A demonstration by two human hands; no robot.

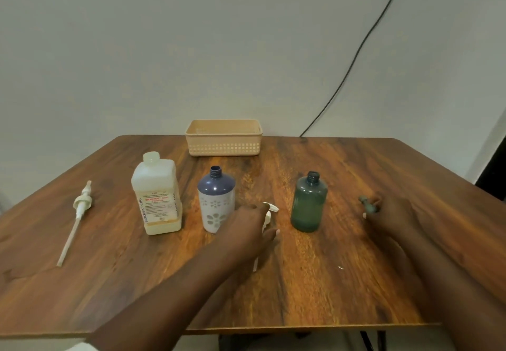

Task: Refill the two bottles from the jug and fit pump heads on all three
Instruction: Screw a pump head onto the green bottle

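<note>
A white square jug point(156, 194) with a cap and a little yellowish liquid stands left of centre. Right of it stands a navy and white flowered bottle point(216, 200), neck uncapped. A green translucent bottle point(309, 203), also uncapped, stands further right. My left hand point(250, 227) lies over a white pump head point(269, 211) between the two bottles, fingers curled around it; its tube pokes out below my wrist. My right hand point(388, 214) holds a green pump head point(368, 204) just above the table, right of the green bottle. A third white pump head point(80, 208) lies at the far left.
A beige plastic basket point(223, 138) sits at the back edge of the wooden table point(315, 282). A black cable point(356, 55) runs down the wall behind. The table's front edge is close to me.
</note>
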